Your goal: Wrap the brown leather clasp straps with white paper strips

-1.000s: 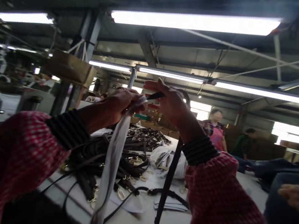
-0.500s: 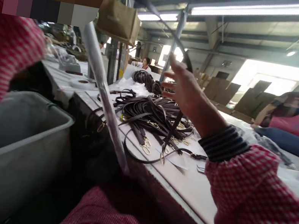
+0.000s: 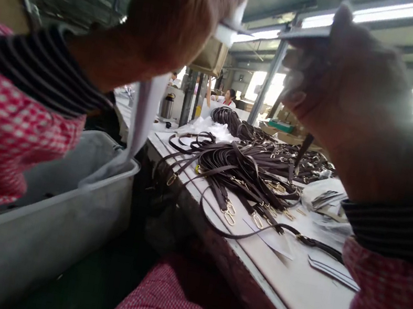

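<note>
My left hand (image 3: 182,17) is raised at the top left, its fingers closed on a long, thin white plastic sleeve (image 3: 145,117). The sleeve hangs down to the rim of a grey bin. A short dark tip pokes out beside those fingers. At upper right my right hand (image 3: 348,78) is curled around a dark leather strap (image 3: 305,33), partly blurred; a length of strap shows below the hand. Between and below both hands, a pile of dark brown straps (image 3: 229,161) with gold-coloured clips (image 3: 228,214) lies on the white table (image 3: 286,291).
The grey bin (image 3: 73,205) stands left of the table, close to its edge. Flat dark strips (image 3: 333,273) and clear plastic bags (image 3: 327,197) lie at the right. Farther back are a metal flask (image 3: 168,105), a post (image 3: 269,80) and a seated person (image 3: 229,97).
My left hand has come into view at the top, and the white sleeve has swung left over the bin. My right hand, formerly spread, has moved up and right and closed on the strap.
</note>
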{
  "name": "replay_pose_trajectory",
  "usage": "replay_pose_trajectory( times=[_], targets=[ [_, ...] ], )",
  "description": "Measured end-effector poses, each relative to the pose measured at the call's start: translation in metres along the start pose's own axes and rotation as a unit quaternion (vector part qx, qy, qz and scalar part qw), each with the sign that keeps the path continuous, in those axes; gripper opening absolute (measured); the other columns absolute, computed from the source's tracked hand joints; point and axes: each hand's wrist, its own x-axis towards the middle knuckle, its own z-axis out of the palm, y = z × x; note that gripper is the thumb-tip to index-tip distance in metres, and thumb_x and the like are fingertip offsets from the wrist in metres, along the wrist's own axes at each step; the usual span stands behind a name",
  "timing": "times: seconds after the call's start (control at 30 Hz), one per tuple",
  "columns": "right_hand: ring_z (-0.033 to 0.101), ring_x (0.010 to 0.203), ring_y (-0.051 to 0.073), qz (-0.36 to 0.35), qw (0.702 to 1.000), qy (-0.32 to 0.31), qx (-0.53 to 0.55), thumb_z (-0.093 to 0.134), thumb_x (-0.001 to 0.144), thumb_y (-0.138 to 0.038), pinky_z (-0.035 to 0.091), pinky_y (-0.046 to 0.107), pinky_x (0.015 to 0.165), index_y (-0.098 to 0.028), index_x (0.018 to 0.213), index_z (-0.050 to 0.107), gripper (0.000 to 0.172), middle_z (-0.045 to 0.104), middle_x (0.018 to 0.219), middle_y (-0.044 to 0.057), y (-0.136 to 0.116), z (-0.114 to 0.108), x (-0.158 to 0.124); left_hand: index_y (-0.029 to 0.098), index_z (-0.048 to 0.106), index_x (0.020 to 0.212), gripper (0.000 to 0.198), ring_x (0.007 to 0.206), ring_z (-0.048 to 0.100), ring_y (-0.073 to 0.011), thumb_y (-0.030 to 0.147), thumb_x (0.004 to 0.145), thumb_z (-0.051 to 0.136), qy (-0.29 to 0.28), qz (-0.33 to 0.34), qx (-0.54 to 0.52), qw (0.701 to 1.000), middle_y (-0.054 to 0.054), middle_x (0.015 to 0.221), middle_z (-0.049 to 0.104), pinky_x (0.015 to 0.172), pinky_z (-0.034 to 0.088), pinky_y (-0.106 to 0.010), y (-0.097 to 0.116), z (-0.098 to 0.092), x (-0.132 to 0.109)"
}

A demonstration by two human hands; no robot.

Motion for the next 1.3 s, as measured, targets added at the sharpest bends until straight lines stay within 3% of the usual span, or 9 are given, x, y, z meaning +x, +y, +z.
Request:
replay_pose_trajectory(
  times=[0.1,0.2,0.37,0.5,0.6,0.73,0.87,1.13,1.3],
  targets=[
    [0.057,0.058,0.008,0.005,0.999,0.025,0.038,0.057,0.102,-0.028,0.042,0.019,0.048,-0.021,0.079,0.074,0.029,0.069,0.076,-0.001,0.015,-0.001,-0.004,0.017,0.062,0.064,0.024,0.067,0.060,-0.0122,0.015,0.086,0.070,-0.009,-0.031,-0.114,0.993,0.001,0.064,0.054,0.050,0.029,-0.014,-0.015,0.000,-0.008],
    [0.063,0.068,0.012,-0.007,0.998,0.044,-0.046,0.074,0.086,-0.033,0.043,0.019,0.048,-0.019,0.092,0.080,0.016,0.075,0.093,0.004,0.042,0.008,-0.015,0.018,0.060,0.064,0.023,0.042,0.045,-0.0089,0.021,0.086,0.067,-0.042,-0.132,-0.241,0.961,-0.001,0.057,0.057,0.038,0.031,-0.019,-0.038,0.024,-0.033],
    [0.067,0.090,0.023,-0.009,0.986,-0.016,-0.165,0.075,0.085,-0.052,0.052,0.030,0.064,-0.023,0.102,0.081,0.034,0.076,0.103,0.006,0.089,0.030,-0.036,0.021,0.052,0.063,0.037,0.043,0.042,-0.0093,0.049,0.080,0.070,-0.059,-0.234,-0.323,0.915,0.004,0.052,0.047,0.043,0.033,-0.021,-0.061,0.061,-0.069],
    [0.066,0.110,0.028,0.143,0.986,0.090,0.008,0.063,0.086,-0.072,0.054,0.035,0.073,-0.035,0.127,0.070,0.055,0.070,0.131,0.005,0.098,0.023,-0.038,0.020,0.050,0.059,0.044,0.046,0.032,-0.0074,0.053,0.075,0.074,-0.056,-0.253,-0.307,0.916,0.006,0.052,0.041,0.044,0.023,-0.021,-0.073,0.063,-0.098],
    [0.066,0.109,0.027,0.191,0.966,0.130,0.115,0.055,0.092,-0.067,0.053,0.035,0.075,-0.034,0.126,0.069,0.049,0.069,0.133,0.005,0.094,0.014,-0.031,0.019,0.051,0.058,0.040,0.048,0.034,-0.0080,0.047,0.073,0.076,-0.073,-0.255,-0.290,0.920,0.006,0.053,0.041,0.045,0.023,-0.022,-0.078,0.060,-0.112],
    [0.065,0.111,0.025,0.152,0.986,0.035,0.059,0.065,0.090,-0.057,0.053,0.034,0.082,-0.031,0.119,0.074,0.039,0.070,0.132,0.003,0.101,0.030,-0.023,0.022,0.053,0.066,0.033,0.044,0.043,-0.0122,0.051,0.079,0.063,-0.095,-0.272,-0.297,0.910,0.005,0.053,0.048,0.042,0.033,-0.024,-0.072,0.067,-0.099],
    [0.067,0.087,0.019,0.139,0.987,-0.029,0.081,0.075,0.083,-0.057,0.055,0.030,0.073,-0.025,0.107,0.075,0.040,0.075,0.104,0.003,0.113,0.049,-0.014,0.022,0.057,0.074,0.028,0.053,0.050,-0.0140,0.048,0.081,0.058,-0.077,-0.253,-0.293,0.919,0.003,0.061,0.054,0.052,0.041,-0.025,-0.065,0.080,-0.072],
    [0.044,0.045,0.006,0.117,0.980,0.141,0.077,0.094,0.060,-0.043,0.031,0.019,0.040,-0.016,0.077,0.070,0.040,0.068,0.065,0.001,0.107,-0.031,-0.012,0.021,0.050,0.056,0.038,0.055,0.035,-0.0134,0.045,0.077,0.071,-0.038,-0.222,-0.192,0.955,0.005,0.054,0.039,0.052,0.024,-0.025,-0.108,0.058,-0.118],
    [0.038,0.040,0.005,0.064,0.980,0.179,0.055,0.096,0.059,-0.048,0.025,0.019,0.036,-0.017,0.077,0.067,0.045,0.069,0.061,0.002,0.080,-0.044,0.009,0.021,0.050,0.059,0.038,0.054,0.033,-0.0120,0.044,0.078,0.072,-0.027,-0.265,-0.212,0.940,0.006,0.055,0.036,0.051,0.025,-0.023,-0.127,0.064,-0.135]
  ],
)
